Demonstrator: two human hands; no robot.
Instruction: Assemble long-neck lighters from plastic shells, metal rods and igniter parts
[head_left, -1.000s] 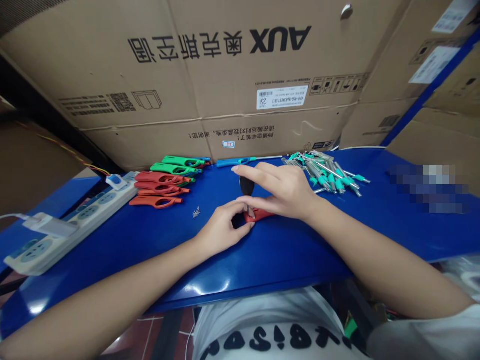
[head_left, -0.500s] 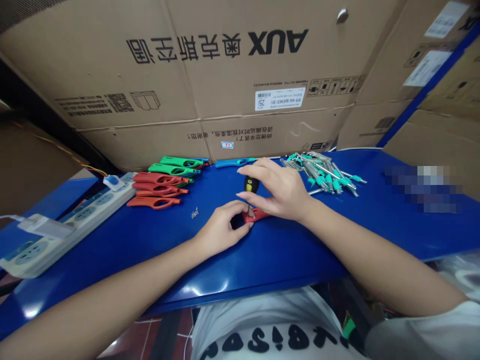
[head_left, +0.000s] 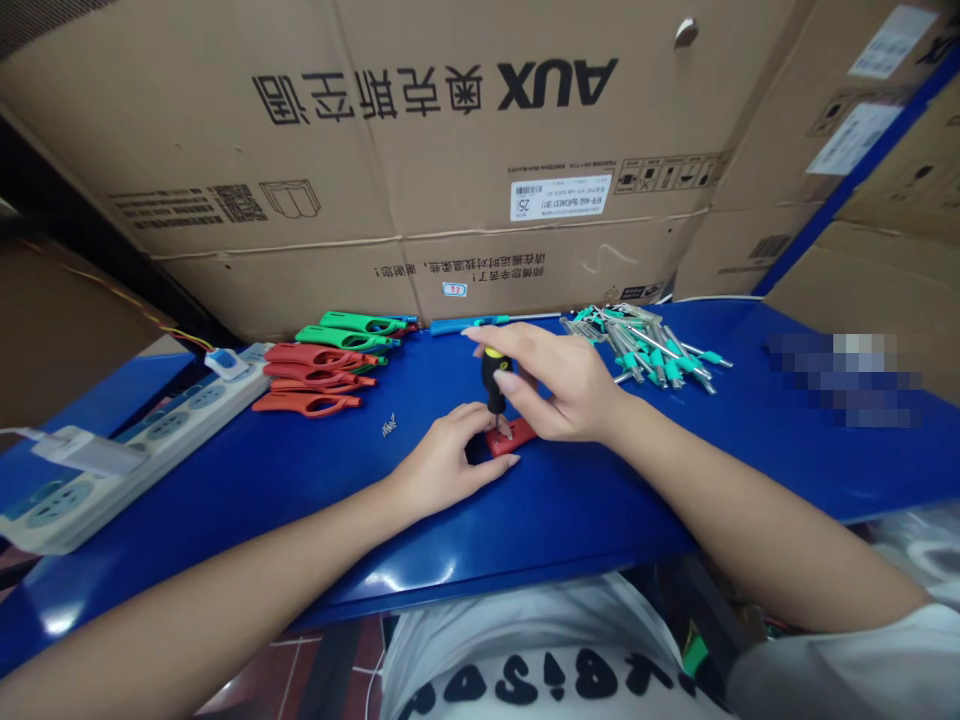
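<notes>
The right hand (head_left: 562, 385) grasps a screwdriver (head_left: 493, 380) with a black and yellow handle, pinching the handle between thumb and fingers. The shaft stands near upright, its tip down at the red lighter body (head_left: 517, 436), which lies flat on the blue workbench (head_left: 600, 490) directly in front of the person. The left hand (head_left: 442, 455) sits just left of that part, fingers curled, with the fingertips at its near edge. Whether this hand is clenched on the part cannot be determined, as the hand and the screwdriver hide part of the part's surface.

Other items on the bench:
- Left of the hands: a small metal spring or screw (head_left: 388, 426)
- Farther left: stacked red utility lighters (head_left: 311, 375) and green utility lighters (head_left: 345, 336)
- Behind the hands: one blue utility lighter (head_left: 465, 324)
- Right of the right hand: a heap of metal rods with teal collars (head_left: 645, 350)
- At the bench's left edge: a white power strip (head_left: 142, 445) with a plug inserted

Cardboard cartons (head_left: 450, 170) stand along the far edge
</notes>
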